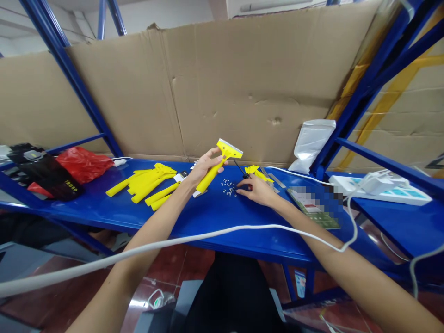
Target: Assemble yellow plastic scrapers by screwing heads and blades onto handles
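Note:
My left hand (210,165) is closed around a yellow scraper (211,176), holding it tilted above the blue shelf with its wide head up and away from me. A metal blade edge shows along the top of that head. In my right hand (258,190) is a screwdriver (239,167); its thin dark shaft points up toward the scraper's head, and the black handle is mostly hidden by my fingers. The thumb and fingertips reach down beside loose small screws (229,188) scattered on the shelf. Whether the fingertips pinch a screw cannot be made out.
Several yellow scraper handles (149,181) lie at left. Small yellow pieces (256,173) and flat metal strips (277,180) are behind my right hand. A black bag (52,173), red plastic bag (85,164) and power strip (391,188) flank them. A white cable (222,230) crosses before me.

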`<state>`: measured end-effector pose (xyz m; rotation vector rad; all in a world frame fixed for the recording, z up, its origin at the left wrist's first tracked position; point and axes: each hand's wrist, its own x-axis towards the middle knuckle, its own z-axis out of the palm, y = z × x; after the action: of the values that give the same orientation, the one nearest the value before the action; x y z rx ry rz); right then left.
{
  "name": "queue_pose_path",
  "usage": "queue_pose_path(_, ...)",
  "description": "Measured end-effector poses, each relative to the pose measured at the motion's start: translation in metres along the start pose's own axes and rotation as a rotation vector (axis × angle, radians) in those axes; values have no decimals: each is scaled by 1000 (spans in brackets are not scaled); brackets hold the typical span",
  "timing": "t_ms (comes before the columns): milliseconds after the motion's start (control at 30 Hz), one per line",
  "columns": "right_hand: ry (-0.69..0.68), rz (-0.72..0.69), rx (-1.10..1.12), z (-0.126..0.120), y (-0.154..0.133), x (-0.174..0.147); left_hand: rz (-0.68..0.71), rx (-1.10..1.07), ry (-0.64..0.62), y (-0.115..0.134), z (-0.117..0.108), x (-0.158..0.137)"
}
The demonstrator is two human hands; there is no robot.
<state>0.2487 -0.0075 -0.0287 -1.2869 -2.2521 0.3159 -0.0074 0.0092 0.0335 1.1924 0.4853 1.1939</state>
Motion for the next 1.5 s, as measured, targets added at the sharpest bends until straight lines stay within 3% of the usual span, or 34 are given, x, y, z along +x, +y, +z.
queue_pose_path(200,-34,-17,6,5,1,3,17,72,159,-8,-10,7)
queue_pose_path(367,-31,15,3,4,-4,2,15,86,212,-12,-18,10)
queue_pose_path(633,-13,66,-44,6,-7,2,-13,113,221,-16,-15,8)
queue_pose_path(867,-11,87,-87,6,-8,1,9,69,144,-22,-15,5)
queue_pose_path(1233,-48,108,-120,4,-7,1,-44,-74,186,-29,-9,1)
queue_pose_path(1500,148,190,-114,-2,-1,0,-160,-61,196,-33,-14,6)
